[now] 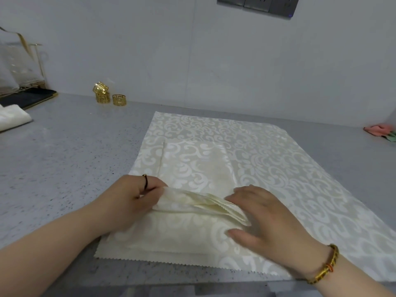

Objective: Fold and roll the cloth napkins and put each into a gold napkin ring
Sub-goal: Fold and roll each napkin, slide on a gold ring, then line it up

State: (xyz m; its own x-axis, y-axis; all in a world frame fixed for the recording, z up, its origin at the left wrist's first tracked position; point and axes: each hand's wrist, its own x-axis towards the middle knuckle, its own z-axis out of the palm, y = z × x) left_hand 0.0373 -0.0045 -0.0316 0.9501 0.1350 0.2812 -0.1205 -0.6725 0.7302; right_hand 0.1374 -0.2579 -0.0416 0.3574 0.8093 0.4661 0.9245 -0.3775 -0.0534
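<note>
1. I see the cream damask napkin (235,151) spread on the grey counter (64,168), with its near part gathered into stacked pleats at 6 o'clock.
2. The left hand (128,200) pinches the pleats' left end, fingers curled round the cloth.
3. The right hand (270,219) lies straight-fingered on their right end (pressing, not gripping).
4. Three gold napkin rings (119,100) stand at 10 o'clock, well apart from the napkin, two of them stacked.

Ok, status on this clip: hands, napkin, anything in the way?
Left hand grips napkin at pleated near edge; right hand flat on pleats. Napkin mostly spread, unrolled. Gold rings far left, untouched. Nothing blocking.
</note>
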